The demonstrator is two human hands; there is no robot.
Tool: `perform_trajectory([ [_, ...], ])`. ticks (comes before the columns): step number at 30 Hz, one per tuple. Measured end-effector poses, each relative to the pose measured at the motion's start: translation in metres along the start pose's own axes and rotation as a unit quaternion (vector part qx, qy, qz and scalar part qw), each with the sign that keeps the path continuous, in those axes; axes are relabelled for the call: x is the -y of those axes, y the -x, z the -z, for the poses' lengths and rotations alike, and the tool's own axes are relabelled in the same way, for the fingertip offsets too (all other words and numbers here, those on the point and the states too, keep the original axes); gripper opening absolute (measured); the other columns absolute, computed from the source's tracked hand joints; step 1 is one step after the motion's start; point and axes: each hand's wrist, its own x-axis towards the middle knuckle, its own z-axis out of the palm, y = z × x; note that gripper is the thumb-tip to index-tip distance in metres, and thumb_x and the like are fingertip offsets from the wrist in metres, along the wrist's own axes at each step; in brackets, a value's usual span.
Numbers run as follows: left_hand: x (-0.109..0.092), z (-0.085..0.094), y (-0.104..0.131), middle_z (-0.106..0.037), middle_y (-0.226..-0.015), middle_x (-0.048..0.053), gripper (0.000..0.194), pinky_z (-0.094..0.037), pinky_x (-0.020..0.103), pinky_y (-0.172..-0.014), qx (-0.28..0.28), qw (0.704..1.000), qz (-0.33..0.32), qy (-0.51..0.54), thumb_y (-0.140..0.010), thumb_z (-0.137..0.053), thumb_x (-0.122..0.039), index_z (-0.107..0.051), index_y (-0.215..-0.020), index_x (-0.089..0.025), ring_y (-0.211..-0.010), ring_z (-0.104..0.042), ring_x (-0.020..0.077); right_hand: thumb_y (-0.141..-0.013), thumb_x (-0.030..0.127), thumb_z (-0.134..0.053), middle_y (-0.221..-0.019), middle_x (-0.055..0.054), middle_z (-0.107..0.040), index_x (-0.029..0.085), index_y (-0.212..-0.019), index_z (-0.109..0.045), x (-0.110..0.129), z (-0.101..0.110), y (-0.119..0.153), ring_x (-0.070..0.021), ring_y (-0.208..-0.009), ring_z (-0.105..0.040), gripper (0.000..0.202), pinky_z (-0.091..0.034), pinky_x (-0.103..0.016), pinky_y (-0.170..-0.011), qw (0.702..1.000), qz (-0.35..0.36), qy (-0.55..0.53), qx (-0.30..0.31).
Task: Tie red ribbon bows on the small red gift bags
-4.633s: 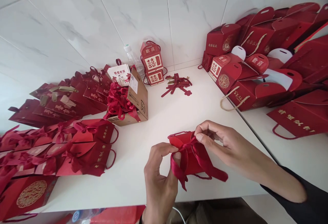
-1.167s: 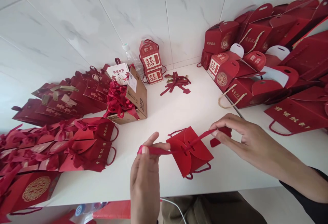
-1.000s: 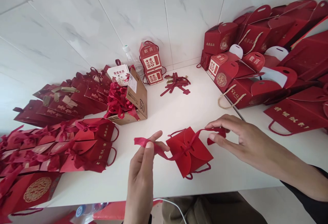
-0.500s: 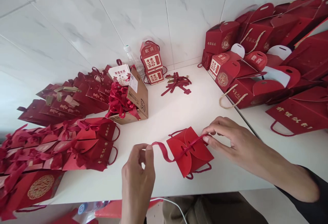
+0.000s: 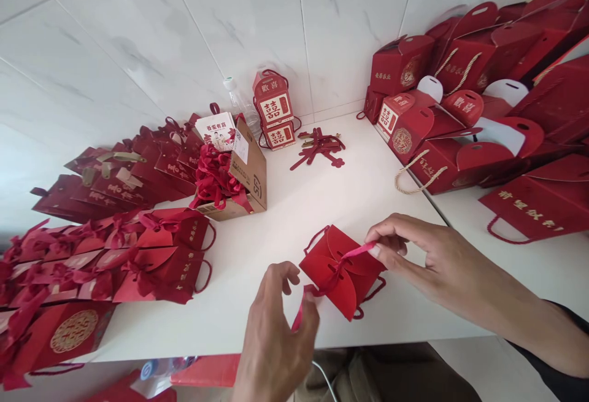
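Probably for two-handed reach, the red box (image 5: 357,286) sits near the tabletop's (image 5: 221,316) front edge; the right hand (image 5: 416,251) pinches one ribbon (image 5: 357,252) end raised, the left hand (image 5: 280,328) curves loosely beside the other, grip unclear.

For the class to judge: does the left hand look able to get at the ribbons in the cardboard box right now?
Probably yes. Only tabletop shows between the left hand and the cardboard box, and the ribbons heap up at its open top; the raised flap screens just one side.

Clear bottle (image 5: 238,100) by tiled wall (image 5: 255,15); below, seemingly another bottle (image 5: 161,369)
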Motion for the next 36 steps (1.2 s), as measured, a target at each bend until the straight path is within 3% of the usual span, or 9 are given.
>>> perform_trajectory([
  [6,0.003,-0.016,0.006,-0.065,-0.086,0.002,0.011,-0.045,0.032,-0.069,0.037,0.998,0.026,0.035,-0.094,-0.053,-0.023,-0.063,-0.09,-0.025,-0.076,-0.057,0.0203,-0.102,0.049,-0.053,-0.111,-0.002,-0.074,0.03,-0.1,-0.067,0.002,-0.004,-0.001,-0.0197,-0.078,-0.065,0.024,-0.044,-0.027,-0.052,0.999,0.002,-0.027,0.017],
  [9,-0.001,-0.012,0.006,-0.063,-0.078,0.001,0.015,-0.038,0.027,-0.061,0.023,0.993,0.071,0.089,-0.092,-0.054,-0.023,-0.065,-0.082,-0.024,-0.07,-0.049,0.0181,-0.104,0.055,-0.047,-0.09,0.001,-0.072,0.03,-0.1,-0.065,0.001,-0.002,-0.001,-0.0145,-0.053,-0.049,0.031,-0.036,-0.027,-0.045,0.998,-0.019,-0.039,0.052],
  [13,-0.006,0.002,0.004,-0.048,-0.065,-0.001,0.033,-0.03,0.027,-0.055,0.035,0.97,0.151,0.189,-0.095,-0.057,-0.048,-0.065,-0.077,-0.021,-0.062,-0.038,0.0149,-0.103,0.06,-0.046,-0.065,0.006,-0.052,0.029,-0.098,-0.061,-0.002,0.002,0.002,-0.0122,-0.045,-0.03,0.035,-0.028,-0.027,-0.043,0.994,-0.053,-0.044,0.081],
  [15,-0.007,0.007,0.002,-0.041,-0.061,-0.003,0.041,-0.029,0.026,-0.056,0.058,0.956,0.171,0.232,-0.095,-0.058,-0.054,-0.061,-0.073,-0.02,-0.06,-0.033,0.0132,-0.103,0.058,-0.049,-0.067,0.005,-0.052,0.029,-0.096,-0.062,-0.001,0.002,0.004,-0.0128,-0.047,-0.035,0.032,-0.03,-0.026,-0.045,0.994,-0.051,-0.048,0.078],
  [18,-0.007,0.012,-0.002,-0.038,-0.059,-0.005,0.038,-0.028,0.025,-0.054,0.072,0.94,0.181,0.278,-0.094,-0.061,-0.053,-0.058,-0.074,-0.021,-0.057,-0.03,0.012,-0.101,0.049,-0.056,-0.088,-0.001,-0.066,0.03,-0.094,-0.068,0.003,0.003,0.005,-0.0169,-0.067,-0.057,0.023,-0.037,-0.027,-0.049,0.998,-0.011,-0.045,0.037],
  [24,-0.01,0.018,-0.014,-0.058,-0.083,0.003,0.021,-0.038,0.026,-0.059,0.086,0.925,0.108,0.353,-0.091,-0.066,-0.042,-0.065,-0.084,-0.022,-0.07,-0.047,0.0156,-0.099,0.048,-0.06,-0.09,0.0,-0.072,0.031,-0.094,-0.073,0.011,0.004,0.003,-0.0174,-0.069,-0.062,0.022,-0.044,-0.027,-0.052,0.996,-0.022,-0.073,0.044],
  [29,-0.012,0.024,-0.02,-0.067,-0.109,0.008,0.028,-0.045,0.028,-0.066,0.104,0.935,0.057,0.336,-0.093,-0.064,-0.05,-0.074,-0.095,-0.025,-0.087,-0.059,0.0215,-0.099,0.049,-0.061,-0.096,0.0,-0.075,0.032,-0.1,-0.074,0.013,0.003,0.004,-0.0188,-0.077,-0.066,0.021,-0.046,-0.026,-0.051,0.997,-0.03,-0.07,0.028],
  [33,-0.008,0.029,-0.023,-0.07,-0.108,0.007,0.023,-0.048,0.031,-0.081,0.103,0.93,0.035,0.352,-0.096,-0.061,-0.043,-0.077,-0.093,-0.026,-0.098,-0.063,0.0232,-0.097,0.048,-0.061,-0.092,0.002,-0.076,0.033,-0.099,-0.075,0.013,0.002,0.003,-0.0176,-0.073,-0.065,0.02,-0.046,-0.025,-0.049,0.997,-0.031,-0.067,0.022],
  [36,-0.002,0.029,-0.028,-0.071,-0.096,0.005,0.018,-0.05,0.031,-0.081,0.072,0.965,-0.02,0.253,-0.096,-0.062,-0.029,-0.079,-0.089,-0.027,-0.093,-0.066,0.0218,-0.098,0.048,-0.061,-0.092,0.002,-0.075,0.033,-0.098,-0.074,0.014,0.003,0.002,-0.0169,-0.071,-0.063,0.02,-0.045,-0.024,-0.048,0.997,-0.032,-0.063,0.026],
])
